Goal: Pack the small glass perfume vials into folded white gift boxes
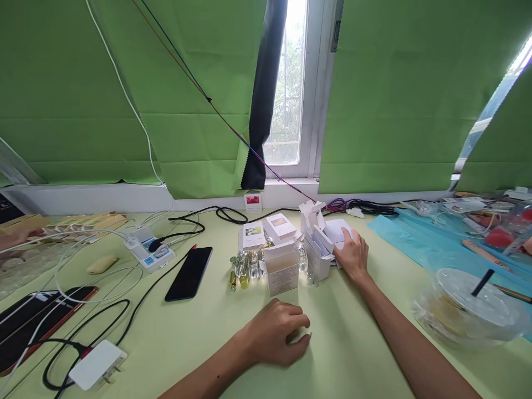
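My right hand (352, 252) has its fingers curved over a small white box (336, 229) at the right end of a cluster of cartons. Beside that box stand white cartons with raised flaps (318, 260). My left hand (279, 332) hovers over or rests on the table nearer to me, loosely curled, thumb apart from the fingers and nothing between them. Just beyond it stands an open-topped printed carton (282, 276). Behind this carton are two closed boxes with picture labels, a green one (253, 236) and a pinkish one (281, 228). Small clear glass bottles (253, 265) lie among them.
A dark phone (189, 274) lies left of the boxes, with a power strip (149, 252), cables and a white charger (97, 364) further left. A lidded plastic cup (469, 305) stands at right, near blue sheeting (405, 235). Another person's hand (20, 238) shows at far left.
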Available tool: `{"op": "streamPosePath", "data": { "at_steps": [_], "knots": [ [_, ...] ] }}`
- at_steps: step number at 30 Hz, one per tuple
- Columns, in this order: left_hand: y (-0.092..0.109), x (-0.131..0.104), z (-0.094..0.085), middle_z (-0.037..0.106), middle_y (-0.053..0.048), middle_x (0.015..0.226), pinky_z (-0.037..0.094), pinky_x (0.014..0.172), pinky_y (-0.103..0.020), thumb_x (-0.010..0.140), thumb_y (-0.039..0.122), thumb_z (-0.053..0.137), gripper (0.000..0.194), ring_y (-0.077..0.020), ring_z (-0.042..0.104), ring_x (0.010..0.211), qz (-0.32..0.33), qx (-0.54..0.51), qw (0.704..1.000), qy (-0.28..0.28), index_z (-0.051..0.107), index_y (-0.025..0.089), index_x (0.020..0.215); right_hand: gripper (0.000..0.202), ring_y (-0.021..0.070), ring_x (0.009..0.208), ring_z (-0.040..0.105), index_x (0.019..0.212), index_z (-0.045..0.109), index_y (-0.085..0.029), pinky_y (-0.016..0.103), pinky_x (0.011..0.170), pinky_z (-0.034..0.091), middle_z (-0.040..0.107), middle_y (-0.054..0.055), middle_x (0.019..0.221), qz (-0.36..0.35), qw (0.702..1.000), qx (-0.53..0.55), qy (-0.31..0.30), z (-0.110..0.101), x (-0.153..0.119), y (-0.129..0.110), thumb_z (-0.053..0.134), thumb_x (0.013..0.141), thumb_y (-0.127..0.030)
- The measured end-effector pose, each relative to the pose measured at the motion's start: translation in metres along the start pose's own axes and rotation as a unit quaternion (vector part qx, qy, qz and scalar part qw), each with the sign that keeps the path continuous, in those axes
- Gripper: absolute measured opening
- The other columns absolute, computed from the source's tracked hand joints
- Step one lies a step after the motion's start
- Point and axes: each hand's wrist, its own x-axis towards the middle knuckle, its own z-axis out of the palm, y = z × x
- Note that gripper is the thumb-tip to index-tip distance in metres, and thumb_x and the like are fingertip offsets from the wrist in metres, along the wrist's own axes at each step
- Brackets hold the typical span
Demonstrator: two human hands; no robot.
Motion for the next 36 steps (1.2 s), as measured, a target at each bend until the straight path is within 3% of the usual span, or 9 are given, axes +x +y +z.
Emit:
{"op": "streamPosePath", "data": {
  "at_steps": [9, 18, 36],
  "knots": [
    [0.000, 0.001, -0.002, 0.045, 0.005, 0.053, 0.026, 0.047, -0.026, 0.073, 0.015, 0.060, 0.026, -0.0090, 0.040, 0.047, 0.009, 0.001, 1.000, 0.007, 0.038, 0.020, 0.060, 0.058, 0.0342, 0.116, 0.057, 0.129, 0.064, -0.014, 0.045, 0.098, 0.043, 0.061, 0.020, 0.129, -0.011, 0.997, 0.048, 0.067, 0.001, 0.004, 0.003, 0.057, 0.089, -0.055],
    [0.000, 0.002, -0.001, 0.047, 0.004, 0.053, 0.027, 0.047, -0.025, 0.073, 0.015, 0.060, 0.022, -0.0085, 0.038, 0.047, 0.010, 0.004, 1.000, 0.014, 0.042, 0.019, 0.060, 0.066, 0.0344, 0.111, 0.056, 0.118, 0.067, -0.013, 0.048, 0.097, 0.043, 0.062, 0.021, 0.119, -0.005, 0.972, 0.146, 0.183, -0.011, 0.007, 0.002, 0.050, 0.088, -0.069],
    [-0.001, 0.000, -0.001, 0.047, 0.005, 0.054, 0.029, 0.047, -0.025, 0.073, 0.016, 0.062, 0.024, -0.0090, 0.041, 0.048, 0.004, 0.023, 1.000, 0.007, 0.042, 0.020, 0.061, 0.052, 0.0346, 0.121, 0.056, 0.123, 0.057, -0.016, 0.054, 0.101, 0.046, 0.055, 0.018, 0.121, -0.022, 0.902, 0.255, 0.347, -0.043, 0.004, -0.014, 0.065, 0.089, -0.054]
  ]
}}
